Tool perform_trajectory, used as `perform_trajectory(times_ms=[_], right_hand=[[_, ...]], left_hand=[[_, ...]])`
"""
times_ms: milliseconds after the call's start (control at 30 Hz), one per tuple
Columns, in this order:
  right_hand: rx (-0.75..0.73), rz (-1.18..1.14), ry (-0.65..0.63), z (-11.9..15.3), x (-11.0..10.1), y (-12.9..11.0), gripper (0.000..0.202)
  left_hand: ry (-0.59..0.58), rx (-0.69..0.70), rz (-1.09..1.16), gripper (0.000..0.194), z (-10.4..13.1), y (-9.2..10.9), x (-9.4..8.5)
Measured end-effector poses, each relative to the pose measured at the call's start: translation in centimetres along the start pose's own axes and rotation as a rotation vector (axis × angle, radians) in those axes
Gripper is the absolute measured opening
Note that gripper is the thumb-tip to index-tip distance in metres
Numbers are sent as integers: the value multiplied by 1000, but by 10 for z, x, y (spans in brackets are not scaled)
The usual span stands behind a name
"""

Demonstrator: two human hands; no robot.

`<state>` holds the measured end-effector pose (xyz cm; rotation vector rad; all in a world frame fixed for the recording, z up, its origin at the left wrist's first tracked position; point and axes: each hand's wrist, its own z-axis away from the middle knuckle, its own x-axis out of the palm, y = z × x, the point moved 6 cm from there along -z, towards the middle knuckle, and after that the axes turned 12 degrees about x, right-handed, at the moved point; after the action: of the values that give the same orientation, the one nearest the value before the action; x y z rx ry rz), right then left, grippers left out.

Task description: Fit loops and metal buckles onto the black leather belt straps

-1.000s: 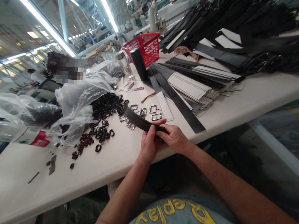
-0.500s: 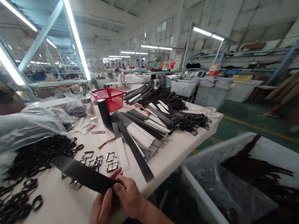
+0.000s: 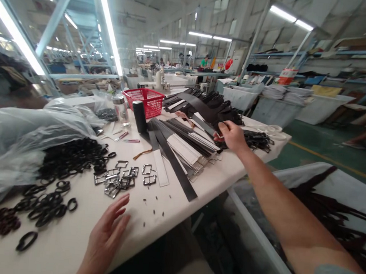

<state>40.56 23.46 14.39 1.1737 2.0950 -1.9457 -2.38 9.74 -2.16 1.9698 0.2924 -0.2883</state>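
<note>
Presently, right hand [image 3: 232, 136] pinched on black strap [image 3: 200, 107]; left hand [image 3: 107, 234], well apart, loosely spread near metal buckles [image 3: 133, 172].

- At three o'clock, our right hand [image 3: 232, 136] is gripping a black strap [image 3: 200, 107].
- At seven, we're holding our left hand [image 3: 109, 232] loosely spread near metal buckles [image 3: 132, 172].
</note>
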Motion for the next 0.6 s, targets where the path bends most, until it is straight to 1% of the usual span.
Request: perform_trajectory(times_ms=[33, 100, 133, 167, 200, 233, 267, 333, 400, 433, 500, 533, 600], right_hand=[[-14, 43, 54, -8, -7, 3, 27], [-122, 225, 210, -7, -12, 1, 34], [-189, 329, 264, -1, -7, -2, 36], [-252, 436, 277, 8, 3, -6, 36], [-299, 527, 244, 19, 19, -9, 35], [-323, 592, 171, 30, 39, -11, 33], [-343, 654, 81, 41, 62, -12, 33], [-385, 708, -47, 63, 106, -16, 30], [-405, 745, -119, 77, 146, -19, 28], [-399, 768, -141, 81, 162, -19, 30], [-368, 817, -168, 85, 185, -19, 34], [-349, 838, -176, 85, 193, -18, 34], [-320, 864, -180, 86, 200, -18, 35]], left_hand=[[9, -16, 15, 42, 0, -1, 0], [19, -34, 37, 41, -2, -1, 1], [20, -39, 43, 40, -3, -1, 2], [19, -45, 48, 40, -3, -1, 3], [16, -52, 54, 40, -4, -1, 4], [13, -58, 58, 39, -4, -2, 5], [10, -61, 58, 39, -3, -2, 5], [1, -61, 53, 38, -2, -2, 5], [-5, -59, 52, 37, -2, -1, 5], [-2, -59, 58, 37, -2, -1, 4], [5, -62, 76, 36, -2, 1, 4], [7, -65, 85, 36, -2, 2, 3], [8, -67, 96, 35, -2, 4, 3]])
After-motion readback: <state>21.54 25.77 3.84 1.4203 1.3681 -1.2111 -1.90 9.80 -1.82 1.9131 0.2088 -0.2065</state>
